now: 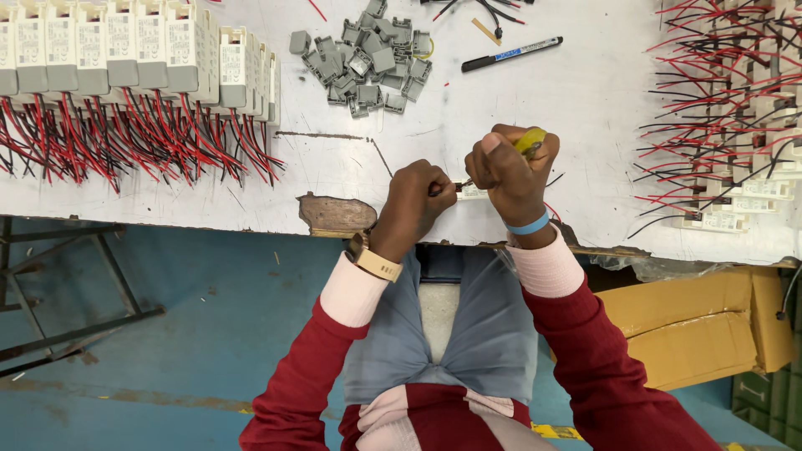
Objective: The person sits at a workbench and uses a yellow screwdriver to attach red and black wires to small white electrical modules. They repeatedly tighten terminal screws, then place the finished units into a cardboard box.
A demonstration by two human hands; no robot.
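My left hand (418,199) is closed over a small white box-shaped unit (473,193) at the front edge of the white worktable (468,100); only one end of the unit shows. My right hand (511,171) grips a screwdriver with a yellow handle (530,140), its thin shaft pointing down-left to the unit between the two hands. A tan wristwatch sits on my left wrist and a blue band on my right.
A row of white units with red and black wires (125,58) lines the left. A tangled pile of the same (735,108) fills the right. Grey plastic caps (368,54) and a black marker (511,53) lie behind. A cardboard box (702,326) stands below right.
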